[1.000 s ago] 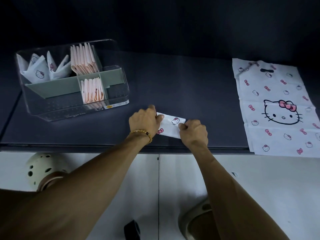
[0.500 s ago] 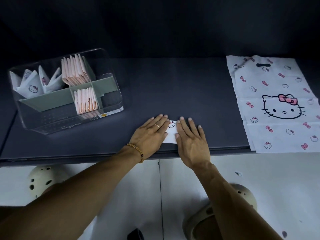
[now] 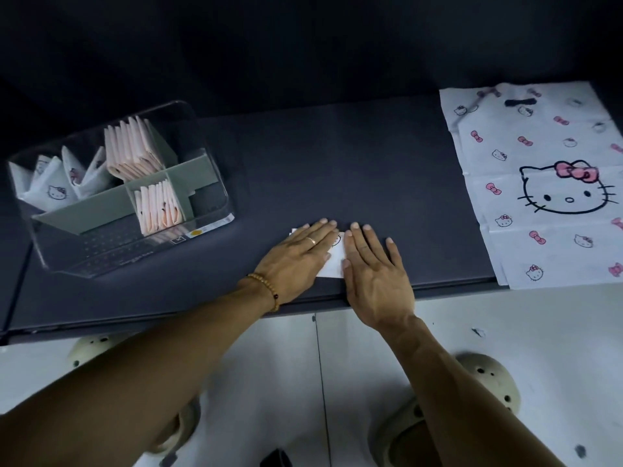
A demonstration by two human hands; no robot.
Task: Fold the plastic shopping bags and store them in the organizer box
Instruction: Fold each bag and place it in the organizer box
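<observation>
folded bag (image 3: 333, 262) under both palms | left hand (image 3: 296, 257) flat | right hand (image 3: 376, 269) flat

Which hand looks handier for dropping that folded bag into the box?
Probably the left hand: it presses the folded bag on the side nearer the organizer box; the right hand lies farther away.

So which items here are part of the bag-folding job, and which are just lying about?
Part of the job:
- folded bag, pressed flat under the left hand and right hand
- unfolded bag, flat at the table's right
- organizer box, already holding folded white bags and pink bags

Just there:
- dark table
- perforated shoes on the floor
</observation>
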